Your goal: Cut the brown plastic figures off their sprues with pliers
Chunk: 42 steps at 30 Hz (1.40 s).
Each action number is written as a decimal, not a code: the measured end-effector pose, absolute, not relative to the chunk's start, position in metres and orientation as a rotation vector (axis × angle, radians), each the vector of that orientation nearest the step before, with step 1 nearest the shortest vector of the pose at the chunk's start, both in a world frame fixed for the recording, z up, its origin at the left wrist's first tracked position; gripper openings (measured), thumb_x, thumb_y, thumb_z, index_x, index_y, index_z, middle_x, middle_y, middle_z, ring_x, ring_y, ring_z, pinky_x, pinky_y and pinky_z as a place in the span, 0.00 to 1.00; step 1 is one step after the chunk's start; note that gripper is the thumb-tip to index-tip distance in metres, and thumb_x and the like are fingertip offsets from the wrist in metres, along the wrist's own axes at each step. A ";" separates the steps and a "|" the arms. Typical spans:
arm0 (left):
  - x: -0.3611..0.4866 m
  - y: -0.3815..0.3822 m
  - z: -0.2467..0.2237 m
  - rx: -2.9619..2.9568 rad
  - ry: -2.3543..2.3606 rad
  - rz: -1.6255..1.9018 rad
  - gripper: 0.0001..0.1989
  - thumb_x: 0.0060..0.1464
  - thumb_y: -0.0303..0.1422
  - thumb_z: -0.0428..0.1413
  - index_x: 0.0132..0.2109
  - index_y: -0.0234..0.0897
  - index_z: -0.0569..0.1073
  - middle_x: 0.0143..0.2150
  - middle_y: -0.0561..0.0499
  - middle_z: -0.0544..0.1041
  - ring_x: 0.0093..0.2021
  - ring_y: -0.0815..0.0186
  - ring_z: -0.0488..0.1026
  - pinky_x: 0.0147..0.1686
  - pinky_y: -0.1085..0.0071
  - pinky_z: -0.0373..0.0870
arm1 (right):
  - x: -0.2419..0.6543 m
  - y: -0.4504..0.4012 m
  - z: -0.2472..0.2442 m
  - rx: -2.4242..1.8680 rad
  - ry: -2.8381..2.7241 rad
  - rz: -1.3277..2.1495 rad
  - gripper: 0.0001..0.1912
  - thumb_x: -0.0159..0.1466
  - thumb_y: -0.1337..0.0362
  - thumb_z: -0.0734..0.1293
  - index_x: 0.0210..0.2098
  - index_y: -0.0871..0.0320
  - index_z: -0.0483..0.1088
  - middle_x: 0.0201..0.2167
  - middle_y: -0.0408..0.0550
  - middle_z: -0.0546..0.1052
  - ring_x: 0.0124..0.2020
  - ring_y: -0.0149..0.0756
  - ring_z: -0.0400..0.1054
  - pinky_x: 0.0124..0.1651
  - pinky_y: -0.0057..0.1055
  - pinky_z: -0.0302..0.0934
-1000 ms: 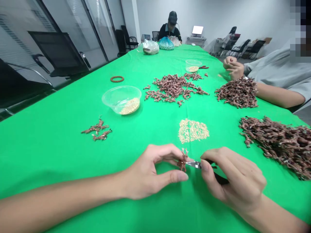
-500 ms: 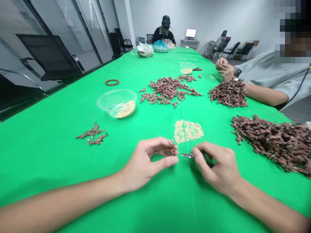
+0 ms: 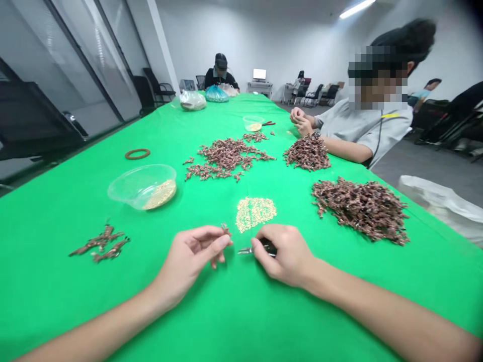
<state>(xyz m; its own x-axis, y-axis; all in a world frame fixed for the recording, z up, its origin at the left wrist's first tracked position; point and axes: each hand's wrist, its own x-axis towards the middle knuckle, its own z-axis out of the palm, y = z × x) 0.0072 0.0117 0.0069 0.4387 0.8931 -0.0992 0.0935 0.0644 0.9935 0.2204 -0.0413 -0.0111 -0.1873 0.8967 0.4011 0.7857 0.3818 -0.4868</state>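
Green-covered counter, long office room, chairs beyond. L hand half-open, pinching small brown molded piece; R hand curled round small pliers, tips out.

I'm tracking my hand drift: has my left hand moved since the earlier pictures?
Yes: against the flat patch of pale granules, the left hand has shifted leftward, away from below it.

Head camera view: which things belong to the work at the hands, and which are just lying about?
At the work: left hand, small brown figure, right hand, small pliers, beige grains, brown figure heap.
Lying about: brown ring, plastic bag.
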 end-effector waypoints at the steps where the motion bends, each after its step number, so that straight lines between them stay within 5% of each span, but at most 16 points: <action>1: 0.007 0.012 0.006 1.411 0.960 0.770 0.12 0.54 0.37 0.65 0.40 0.33 0.79 0.32 0.47 0.81 0.27 0.68 0.73 0.26 0.74 0.71 | 0.220 -0.041 -0.011 -1.442 -2.014 0.225 0.13 0.66 0.61 0.61 0.29 0.60 0.72 0.23 0.43 0.74 0.24 0.29 0.64 0.31 0.27 0.54; 10: 0.037 0.033 0.032 1.774 0.934 0.849 0.11 0.50 0.37 0.67 0.39 0.36 0.81 0.37 0.47 0.82 0.38 0.61 0.77 0.42 0.69 0.73 | 0.219 -0.040 -0.008 -1.416 -2.075 0.229 0.12 0.66 0.59 0.61 0.31 0.59 0.71 0.26 0.46 0.77 0.28 0.33 0.68 0.33 0.29 0.56; 18: 0.166 0.080 0.043 2.059 0.631 0.732 0.12 0.50 0.39 0.65 0.38 0.35 0.83 0.39 0.45 0.84 0.41 0.58 0.79 0.48 0.62 0.73 | 0.225 -0.035 -0.012 -1.392 -2.097 0.235 0.12 0.65 0.59 0.62 0.31 0.58 0.73 0.28 0.47 0.79 0.27 0.34 0.70 0.33 0.30 0.58; 27: 0.291 0.081 0.048 2.219 0.479 0.489 0.08 0.52 0.32 0.66 0.35 0.30 0.78 0.33 0.47 0.81 0.35 0.64 0.78 0.42 0.63 0.75 | 0.230 -0.035 -0.008 -1.386 -2.124 0.238 0.11 0.64 0.58 0.62 0.30 0.57 0.71 0.29 0.47 0.79 0.28 0.35 0.71 0.31 0.30 0.57; 31: 0.307 0.086 0.043 2.206 0.470 0.486 0.09 0.60 0.34 0.61 0.41 0.30 0.76 0.37 0.49 0.80 0.38 0.64 0.78 0.43 0.61 0.76 | 0.230 -0.033 -0.010 -1.384 -2.129 0.239 0.12 0.64 0.57 0.62 0.30 0.57 0.71 0.28 0.47 0.79 0.27 0.36 0.71 0.31 0.30 0.58; 36: 0.302 0.091 0.039 2.101 0.504 0.637 0.25 0.40 0.36 0.72 0.45 0.25 0.79 0.42 0.35 0.82 0.44 0.54 0.79 0.49 0.58 0.72 | 0.230 -0.033 -0.011 -1.371 -2.120 0.235 0.11 0.63 0.58 0.63 0.29 0.57 0.71 0.28 0.47 0.79 0.27 0.36 0.71 0.30 0.30 0.57; 42: 0.251 0.067 0.085 1.955 0.476 0.810 0.16 0.55 0.36 0.62 0.46 0.29 0.78 0.49 0.37 0.81 0.50 0.57 0.77 0.54 0.59 0.69 | 0.231 -0.035 -0.009 -1.347 -2.092 0.219 0.12 0.64 0.59 0.64 0.27 0.58 0.71 0.24 0.44 0.77 0.24 0.32 0.68 0.28 0.29 0.57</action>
